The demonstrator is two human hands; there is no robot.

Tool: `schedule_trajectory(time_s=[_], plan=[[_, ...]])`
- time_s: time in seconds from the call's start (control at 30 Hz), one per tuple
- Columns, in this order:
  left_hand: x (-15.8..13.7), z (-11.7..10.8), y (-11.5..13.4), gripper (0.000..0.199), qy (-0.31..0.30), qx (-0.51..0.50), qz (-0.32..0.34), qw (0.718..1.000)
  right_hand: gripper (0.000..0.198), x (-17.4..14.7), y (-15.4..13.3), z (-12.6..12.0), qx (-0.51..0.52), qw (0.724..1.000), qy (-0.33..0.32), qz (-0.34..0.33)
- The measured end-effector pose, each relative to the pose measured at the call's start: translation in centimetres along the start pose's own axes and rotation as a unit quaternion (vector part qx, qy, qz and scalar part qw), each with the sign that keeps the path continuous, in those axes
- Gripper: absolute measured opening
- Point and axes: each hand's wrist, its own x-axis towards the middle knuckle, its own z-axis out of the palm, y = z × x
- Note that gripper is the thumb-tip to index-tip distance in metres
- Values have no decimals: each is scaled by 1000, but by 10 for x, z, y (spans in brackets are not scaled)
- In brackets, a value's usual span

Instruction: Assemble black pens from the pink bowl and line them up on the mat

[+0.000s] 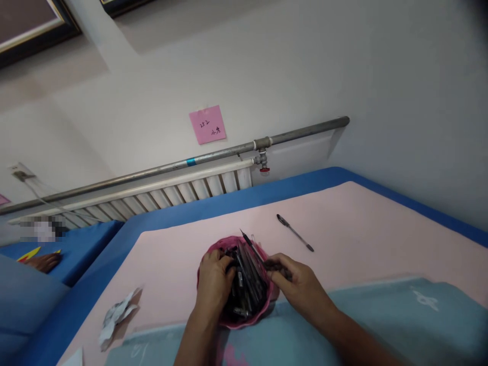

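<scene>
A round pink basket (252, 322) holds many dark and clear pens (246, 277), lying at different angles. My left hand (214, 277) reaches over its left rim, fingers curled down among the black pieces; what they pinch, if anything, is hidden. At the right rim my right hand (292, 277) is closed around a slim pen (249, 244), whose pointed tip slants up and left above the basket. Behind the basket, to the right, a clear pen with a black cap (295, 233) lies alone on the pink sheet (343, 223).
Crumpled white paper (118, 317) lies on the left. A teal cloth (381, 315) runs along the front edge. The blue tabletop (305, 180) borders the sheet; behind are a radiator (171, 195) and pipe (221, 153). Another person's hand (46, 262) rests far left.
</scene>
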Motion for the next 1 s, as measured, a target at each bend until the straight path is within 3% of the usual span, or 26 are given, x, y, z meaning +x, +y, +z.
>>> schedule_trajectory(time_s=[0.23,0.37,0.43,0.53,0.73,0.87,0.93,1.0], plan=[[3,6,-1,21,10,-9,13,1000,15,1,3,1,-5,1000,-1,2],[3,6,-3,18,52,-150,-14,987,15,1,2,0,0,1000,0,-3],[3,3,-4,12,82,-308,-68,945,15,1,1,0,3,1000,4,-6],[2,-2,-7,6,90,-486,-140,858,15,-2,-1,1,1,1000,-10,-14],[2,-7,-5,25,86,-632,-173,751,18,-10,-2,8,-14,997,-69,-24],[1,-11,5,23,71,-713,-181,674,15,-11,-4,8,5,999,-39,-29],[-2,-10,13,22,43,-721,-186,667,15,-10,-6,8,48,998,-10,-27],[-7,-5,23,19,5,-701,-180,690,17,-10,-6,8,107,994,16,-27]])
